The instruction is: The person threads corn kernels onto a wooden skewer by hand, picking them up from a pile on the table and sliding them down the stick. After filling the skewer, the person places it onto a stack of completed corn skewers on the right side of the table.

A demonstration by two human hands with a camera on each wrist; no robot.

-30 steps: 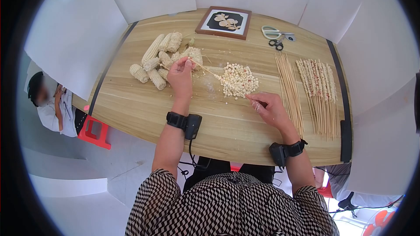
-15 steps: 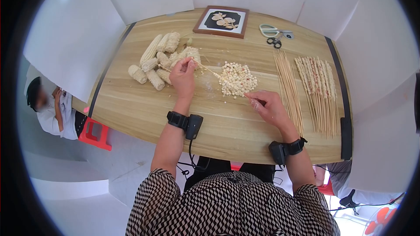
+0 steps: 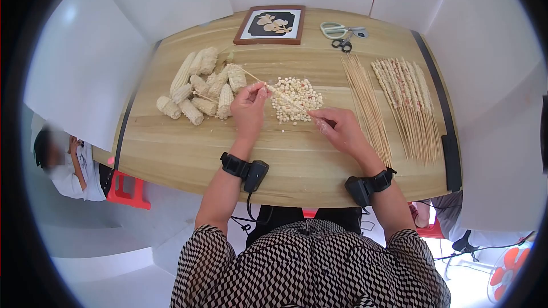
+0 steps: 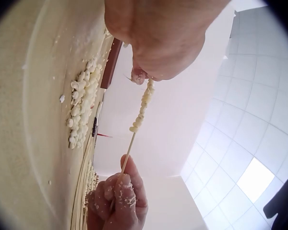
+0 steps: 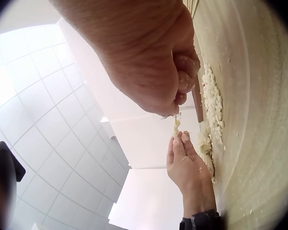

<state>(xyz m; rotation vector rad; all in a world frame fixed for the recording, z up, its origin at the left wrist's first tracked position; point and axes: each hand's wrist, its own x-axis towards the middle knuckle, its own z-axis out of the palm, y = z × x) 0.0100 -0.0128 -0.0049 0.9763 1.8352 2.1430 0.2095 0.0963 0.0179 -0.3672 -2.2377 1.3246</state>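
A thin wooden skewer slants between both hands over the table, with a row of pale corn kernels threaded along part of it. My left hand pinches it at the upper end of that row, and bare stick pokes out beyond the fingers toward the cobs. The right hand grips the other end, thumb and fingers curled round bare stick; crumbs cling to its fingers. Below the skewer lies a heap of loose kernels, which it overlaps in the head view.
Stripped corn cobs are piled at the left. Right of the heap lie bare skewers, then a row of kernel-covered skewers. A framed picture and scissors lie at the back. Someone sits beyond the left edge.
My left hand has slid along the skewer toward the right hand, so the stick's far end now shows past its fingers. The head view has shifted; the right hand keeps its grip.
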